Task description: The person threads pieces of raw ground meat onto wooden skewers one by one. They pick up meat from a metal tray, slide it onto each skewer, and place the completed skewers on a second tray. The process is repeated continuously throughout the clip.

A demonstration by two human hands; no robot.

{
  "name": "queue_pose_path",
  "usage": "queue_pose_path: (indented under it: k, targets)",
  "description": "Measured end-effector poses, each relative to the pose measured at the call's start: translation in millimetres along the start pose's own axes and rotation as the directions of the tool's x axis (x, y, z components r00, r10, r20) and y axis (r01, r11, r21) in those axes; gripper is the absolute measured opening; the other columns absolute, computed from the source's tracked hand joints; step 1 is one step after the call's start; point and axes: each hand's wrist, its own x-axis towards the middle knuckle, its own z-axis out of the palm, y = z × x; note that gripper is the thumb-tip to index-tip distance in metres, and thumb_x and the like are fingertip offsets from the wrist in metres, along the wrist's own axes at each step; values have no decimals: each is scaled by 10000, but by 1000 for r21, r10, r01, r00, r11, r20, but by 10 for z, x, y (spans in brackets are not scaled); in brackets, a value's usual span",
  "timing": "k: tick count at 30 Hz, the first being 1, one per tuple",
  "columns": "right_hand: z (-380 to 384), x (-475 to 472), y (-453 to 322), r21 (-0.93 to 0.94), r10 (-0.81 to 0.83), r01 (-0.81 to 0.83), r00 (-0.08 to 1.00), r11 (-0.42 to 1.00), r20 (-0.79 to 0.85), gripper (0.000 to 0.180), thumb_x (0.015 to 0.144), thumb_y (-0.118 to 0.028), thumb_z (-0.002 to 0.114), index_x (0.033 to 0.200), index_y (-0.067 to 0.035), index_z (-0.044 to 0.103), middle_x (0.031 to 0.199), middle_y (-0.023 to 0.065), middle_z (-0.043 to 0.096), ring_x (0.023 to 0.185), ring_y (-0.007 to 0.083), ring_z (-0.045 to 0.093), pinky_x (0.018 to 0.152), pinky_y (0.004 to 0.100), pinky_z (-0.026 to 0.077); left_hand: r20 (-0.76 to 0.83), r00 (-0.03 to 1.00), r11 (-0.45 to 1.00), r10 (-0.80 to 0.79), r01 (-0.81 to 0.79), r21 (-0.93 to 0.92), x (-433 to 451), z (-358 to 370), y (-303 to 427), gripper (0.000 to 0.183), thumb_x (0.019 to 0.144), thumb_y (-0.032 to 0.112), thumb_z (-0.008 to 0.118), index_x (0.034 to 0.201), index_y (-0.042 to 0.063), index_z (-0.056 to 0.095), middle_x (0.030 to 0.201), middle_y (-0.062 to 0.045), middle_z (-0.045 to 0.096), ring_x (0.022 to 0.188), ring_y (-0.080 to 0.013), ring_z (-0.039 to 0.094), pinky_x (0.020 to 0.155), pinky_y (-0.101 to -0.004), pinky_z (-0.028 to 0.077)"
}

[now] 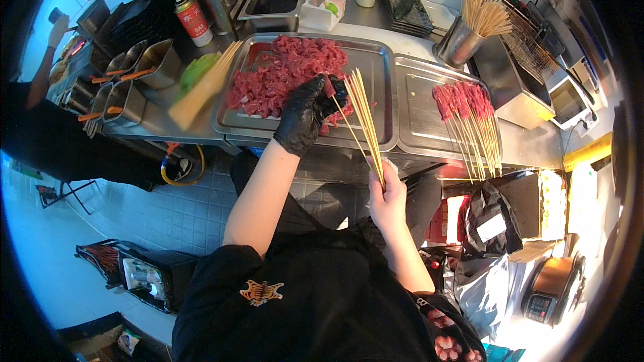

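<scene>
My left hand point(306, 113), in a black glove, pinches a small piece of raw red meat point(329, 86) above a steel tray point(386, 85). A heap of cut raw meat point(292, 70) lies on that tray, behind and beside the glove. My bare right hand point(388, 191) holds a bundle of bamboo skewers point(365, 125) by their lower ends, points up. One thin skewer point(352, 128) stands apart from the bundle and reaches to the meat at my left fingers. On a second steel tray point(417, 125) to the right, several meat-loaded skewers point(465, 110) lie side by side.
Loose skewers point(206, 85) and a green leaf-like item point(198, 73) lie left of the meat tray. Behind stand a gas torch can point(193, 20), steel pans point(274, 7), dark plates point(407, 12) and a steel cup of skewers point(460, 40). A person in dark clothes point(65, 130) stands at far left.
</scene>
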Motion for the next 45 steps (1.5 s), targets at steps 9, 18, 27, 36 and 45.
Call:
queue_pose_path:
  k: [9, 18, 27, 36, 45]
  targets:
    - [-13, 27, 10, 8, 15, -15, 1000, 1000, 26, 350, 947, 17, 547, 1277, -56, 637, 746, 17, 535, 645, 82, 508, 620, 241, 424, -82, 994, 991, 77, -67, 118, -24, 64, 0, 254, 1008, 240, 601, 1170, 54, 660, 1118, -79, 697, 1018, -202, 691, 888, -349, 606]
    - [39, 94, -72, 18, 26, -26, 1000, 999, 8, 311, 959, -22, 555, 1262, -41, 620, 702, 63, 572, 610, 99, 530, 586, 265, 444, 10, 996, 966, 88, -88, 244, -19, 53, -13, 267, 1012, 261, 589, 1211, 93, 649, 1113, -51, 686, 1031, -185, 678, 900, -358, 593]
    - [-26, 42, -14, 17, 91, -91, 996, 996, 13, 303, 959, -4, 560, 1244, -35, 657, 806, 33, 570, 677, 73, 501, 644, 234, 424, -73, 993, 994, 97, -93, 61, 72, -59, -59, 292, 1003, 272, 596, 1233, 100, 646, 1178, -68, 693, 1060, -193, 681, 889, -352, 598]
    - [-7, 97, -7, 1, -6, 6, 1000, 1000, -10, 319, 944, 5, 559, 1253, -30, 628, 692, 57, 564, 604, 93, 518, 580, 262, 438, -32, 998, 982, 62, -55, 179, 55, -65, -49, 291, 1007, 262, 585, 1214, 70, 654, 1162, -87, 700, 1061, -214, 689, 883, -368, 609]
    - [75, 103, -11, 412, 154, -188, 981, 891, 116, 296, 975, 0, 534, 1257, -29, 619, 723, -40, 464, 597, 62, 448, 565, 205, 362, 57, 998, 987, 11, -20, 160, -21, 89, -12, 312, 1027, 249, 572, 1170, -17, 652, 1072, -157, 716, 1004, -266, 713, 916, -410, 594]
